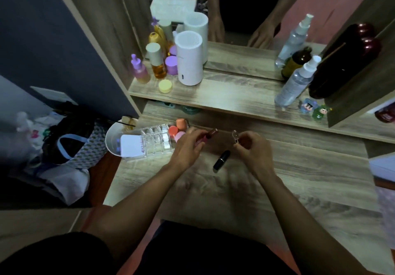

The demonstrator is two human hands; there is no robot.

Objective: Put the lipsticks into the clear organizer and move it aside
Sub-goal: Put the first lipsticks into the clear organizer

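The clear organizer (156, 141) sits at the left of the wooden table, with three lipsticks standing in its far-right slots, capped orange (181, 124), red-orange (173, 130) and pink (180, 135). My left hand (189, 146) is right beside it, closed around a dark red lipstick (210, 134) that points to the right. My right hand (253, 148) pinches a small clear-capped lipstick (235, 136) at its fingertips. A black lipstick (221, 161) lies on the table between my hands.
A white bowl (113, 140) and a white card (131, 145) sit left of the organizer at the table's edge. The raised shelf behind holds bottles, a white humidifier (189, 59), spray bottles (297, 82) and small figurines (314, 109). Bags lie on the floor at left.
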